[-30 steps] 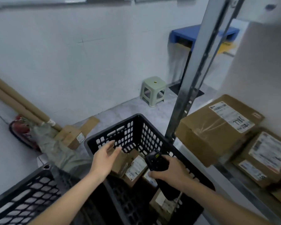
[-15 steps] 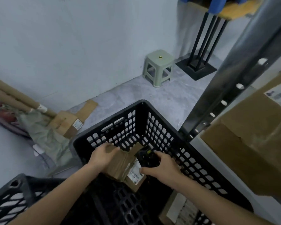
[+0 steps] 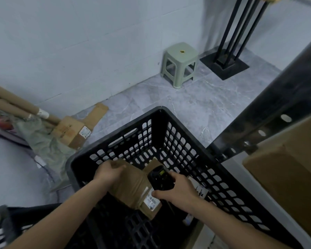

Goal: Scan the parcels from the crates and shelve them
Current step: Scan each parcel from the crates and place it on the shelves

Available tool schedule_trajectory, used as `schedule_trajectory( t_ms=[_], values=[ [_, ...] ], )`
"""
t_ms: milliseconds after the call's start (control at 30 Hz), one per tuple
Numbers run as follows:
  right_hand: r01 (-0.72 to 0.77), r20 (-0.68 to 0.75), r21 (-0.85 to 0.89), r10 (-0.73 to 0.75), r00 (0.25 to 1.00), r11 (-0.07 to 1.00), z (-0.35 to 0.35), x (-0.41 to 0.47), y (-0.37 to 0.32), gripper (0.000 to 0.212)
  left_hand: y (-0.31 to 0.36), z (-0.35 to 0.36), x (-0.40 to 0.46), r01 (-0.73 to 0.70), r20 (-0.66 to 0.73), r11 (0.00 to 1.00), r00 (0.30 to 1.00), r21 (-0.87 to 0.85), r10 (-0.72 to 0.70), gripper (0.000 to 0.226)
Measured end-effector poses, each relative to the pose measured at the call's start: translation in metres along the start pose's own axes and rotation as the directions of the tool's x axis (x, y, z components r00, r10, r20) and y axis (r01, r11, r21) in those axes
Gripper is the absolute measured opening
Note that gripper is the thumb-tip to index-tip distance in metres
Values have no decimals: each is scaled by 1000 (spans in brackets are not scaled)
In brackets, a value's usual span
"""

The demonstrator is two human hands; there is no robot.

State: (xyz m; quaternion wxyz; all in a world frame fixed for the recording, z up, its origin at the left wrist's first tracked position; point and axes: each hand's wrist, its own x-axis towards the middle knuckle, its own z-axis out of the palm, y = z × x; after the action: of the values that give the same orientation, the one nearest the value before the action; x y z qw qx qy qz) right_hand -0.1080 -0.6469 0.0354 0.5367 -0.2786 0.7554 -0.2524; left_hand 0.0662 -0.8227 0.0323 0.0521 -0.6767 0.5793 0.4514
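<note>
Head view: looked down into a black perforated crate (image 3: 187, 151) on a grey tiled floor (image 3: 196, 105).
Left hand: the left hand (image 3: 109, 172) had its fingers curled over the far left end of a brown parcel (image 3: 133, 187), gripping it inside the crate.
Right hand: the right hand (image 3: 176, 192) was wrapped round a black handheld scanner (image 3: 160, 179), thumb lying across its near side, the scanner's head pointing away from the person.
Parcel: tape-wrapped cardboard, tilted, its near end lower; a white printed label (image 3: 151, 201) sat at that near end, just below the scanner. The scanner lay directly over the parcel's right part; whether they touched could not be told.
Other parcels in crate: one with a white label (image 3: 200, 192) showed just right of the right hand, partly hidden; another cardboard edge (image 3: 192, 236) showed at the crate's near corner.
Second crate: a black crate rim (image 3: 0, 218) showed at the lower left.
Shelf: a grey slotted metal upright (image 3: 269, 126) crossed the right side, with a large brown box (image 3: 291, 177) behind it on the shelf.
Floor by wall: a pale green plastic stool (image 3: 180, 63), a black stand base (image 3: 224, 63), cardboard tubes (image 3: 13, 101), a small labelled box (image 3: 72, 133) and crumpled greenish plastic sheeting (image 3: 47, 150).
</note>
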Motion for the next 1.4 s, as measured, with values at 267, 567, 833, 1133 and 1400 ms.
schedule_trajectory(
  t_ms=[267,567,833,1133,1400],
  values=[
    [-73,90,161,59,994,984,8,3,-5,40,-1,0,-9,-89,5,983,996,159,89,48],
    [18,-41,357,-3,999,934,-4,-19,-13,54,4,-4,-37,-107,-66,988,993,-112,100,42],
    [140,-153,336,-93,984,931,-11,-59,-34,62,9,-18,-84,-324,-184,921,940,-217,287,61],
    [218,-204,344,-154,967,913,-4,-124,-47,44,-17,-43,-137,-359,-88,826,930,-434,357,39],
    [309,-246,309,-238,940,900,2,-195,-59,60,-25,-49,-196,-407,-259,734,913,-544,315,32]
  ],
)
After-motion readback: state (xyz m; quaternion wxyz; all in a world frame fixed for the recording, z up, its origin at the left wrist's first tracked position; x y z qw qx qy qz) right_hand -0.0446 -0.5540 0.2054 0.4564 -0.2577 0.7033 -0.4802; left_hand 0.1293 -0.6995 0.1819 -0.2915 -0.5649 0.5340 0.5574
